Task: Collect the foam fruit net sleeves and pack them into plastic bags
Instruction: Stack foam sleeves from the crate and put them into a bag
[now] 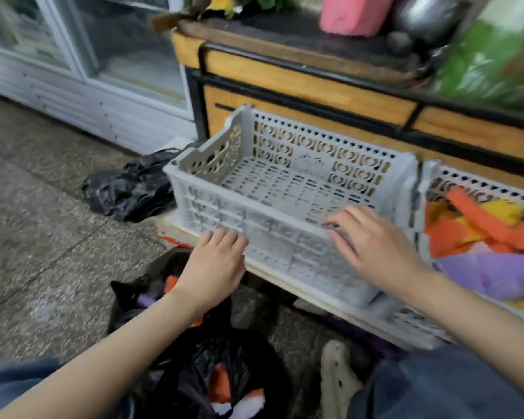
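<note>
A grey plastic crate [254, 189] stands before me with nothing in it. My left hand [215, 264] is at its front wall, fingers bent down against it. My right hand [372, 246] reaches over the crate's front rim with fingers spread and relaxed, holding nothing. To the right, a second crate [436, 173] holds orange, yellow and purple foam net sleeves [478, 237]. Below my arms lies a black plastic bag [212, 373] with orange and white sleeves showing inside. The view is blurred.
A crumpled black bag [130, 189] lies on the stone floor left of the crate. Behind stands a wooden display stand [300, 83] with produce on top. A glass-door cooler [88, 55] is at the back left. A beige shoe [336, 379] is near my knee.
</note>
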{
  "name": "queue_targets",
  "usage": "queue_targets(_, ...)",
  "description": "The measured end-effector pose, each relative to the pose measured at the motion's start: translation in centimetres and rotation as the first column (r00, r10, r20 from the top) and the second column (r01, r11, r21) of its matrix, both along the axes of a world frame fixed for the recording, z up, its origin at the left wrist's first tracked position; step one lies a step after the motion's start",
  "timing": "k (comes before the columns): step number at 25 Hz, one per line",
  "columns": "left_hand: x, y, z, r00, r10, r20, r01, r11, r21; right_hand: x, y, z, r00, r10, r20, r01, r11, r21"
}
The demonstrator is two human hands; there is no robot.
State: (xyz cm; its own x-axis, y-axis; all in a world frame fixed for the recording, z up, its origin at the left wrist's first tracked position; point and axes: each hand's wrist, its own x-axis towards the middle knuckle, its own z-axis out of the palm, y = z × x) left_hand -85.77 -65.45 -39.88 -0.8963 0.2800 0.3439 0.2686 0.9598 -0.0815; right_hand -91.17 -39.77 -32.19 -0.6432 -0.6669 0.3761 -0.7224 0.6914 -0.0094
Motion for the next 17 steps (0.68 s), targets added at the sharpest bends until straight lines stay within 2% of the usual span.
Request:
queue_targets(2,-1.6,4.8,2.8,0.985,-0.139,-0.104,0.144,0.989,0.039,-0.1,5.3,1.0,0.993,-0.095,-0.068,0.093,0.995,-0.04)
queue_targets(4,-3.4,10.2,4.6,0.952,-0.269,-0.147,0.278,0.96,0.043,0.0,11.2,1.6,0.97,-0.222,-0.102,0.22,0.975,-0.037)
queue_targets(7,-5.7,17.3,5.3,0.916,-0.387,-0.109,0.391,0.92,0.011,0.1,19.6,1.3,0.905,-0.406,-0.125,0.408,0.913,-0.01)
queue_targets(9,-7.2,21.9,5.3,0.895,-0.443,-0.052,0.444,0.896,0.014,0.3,24.9,0.5,0.829,-0.552,-0.09,0.553,0.833,-0.013)
queue_targets(13,-10.3,29.2,4.9,0.848,-0.525,0.078,0.52,0.851,0.069,0.5,32.4,-1.8,0.698,-0.7,0.15,0.71,0.704,-0.024)
queue_targets(15,-11.7,32.1,4.2,0.833,-0.497,0.243,0.493,0.866,0.083,0.5,34.2,-2.9,0.653,-0.667,0.36,0.729,0.682,-0.061)
queue_targets(17,-12.8,34.5,3.6,0.802,-0.459,0.381,0.476,0.878,0.056,0.1,35.3,-4.2,0.65,-0.558,0.516,0.69,0.717,-0.094)
